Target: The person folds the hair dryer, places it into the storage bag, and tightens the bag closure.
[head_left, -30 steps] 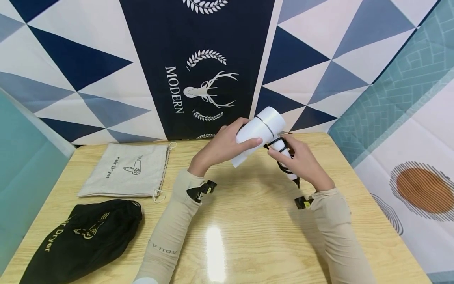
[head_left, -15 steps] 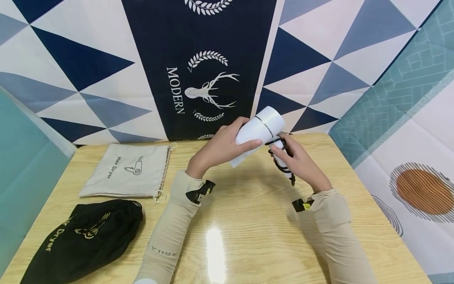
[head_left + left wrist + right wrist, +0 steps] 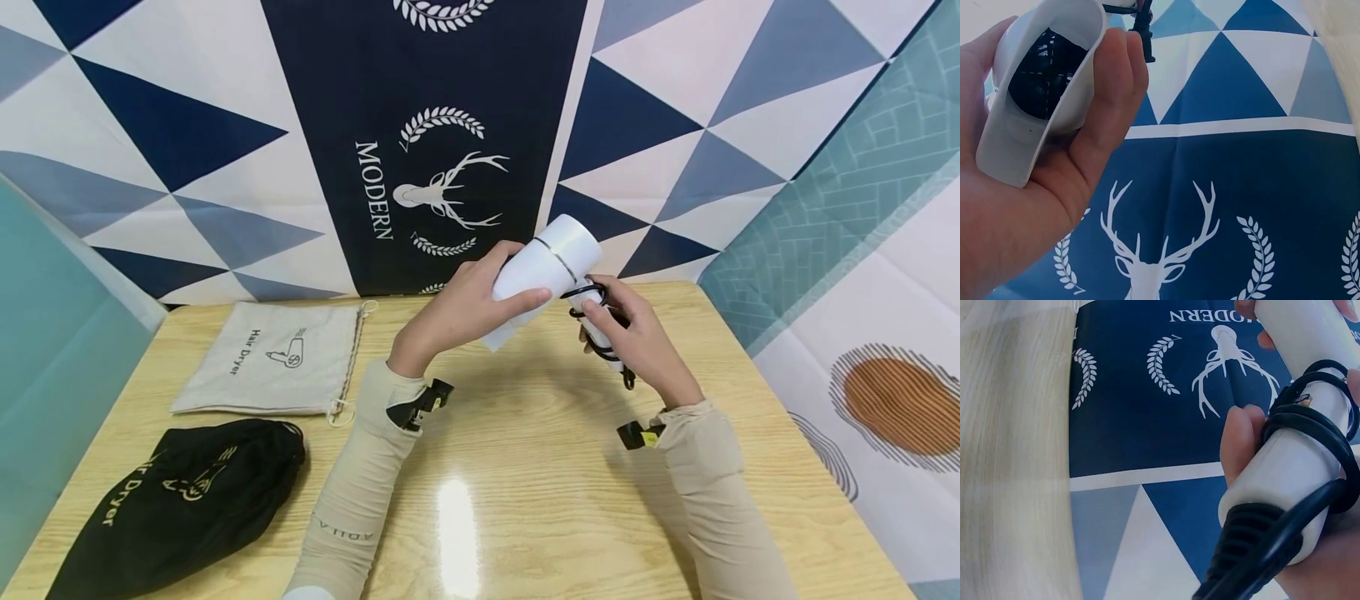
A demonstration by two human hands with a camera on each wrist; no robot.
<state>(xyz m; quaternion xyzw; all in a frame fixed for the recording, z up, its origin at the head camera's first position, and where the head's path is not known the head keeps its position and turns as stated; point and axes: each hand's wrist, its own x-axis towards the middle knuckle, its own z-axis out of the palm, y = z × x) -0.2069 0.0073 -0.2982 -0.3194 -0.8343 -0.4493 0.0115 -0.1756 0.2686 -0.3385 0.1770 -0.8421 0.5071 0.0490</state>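
A white hair dryer [image 3: 551, 262] with a silver ring is held tilted above the back of the table. My left hand [image 3: 459, 307] grips its barrel near the flattened nozzle [image 3: 1007, 153], thumb along the near side. The left wrist view looks into that nozzle, where a dark interior [image 3: 1050, 75] shows. My right hand [image 3: 643, 337] grips the handle [image 3: 1275, 472], its thumb lying across the front. Loops of black cord [image 3: 1310, 425] circle the handle, and a ribbed black cord sleeve [image 3: 1247, 540] sticks out of its base. Part of the handle is hidden behind the right fingers.
A flat grey drawstring bag [image 3: 270, 358] printed "Hair Dryer" lies at the table's back left. Nearer the front left is a bulging black drawstring bag [image 3: 187, 500] with the same print. Patterned cloth walls [image 3: 450, 100] rise behind the wooden table [image 3: 525, 467] and at its sides.
The right thumb and fingers have shifted on the corded handle, with the thumb now further across it. The dryer's barrel has moved slightly up and left with the left hand. Both bags stay put.
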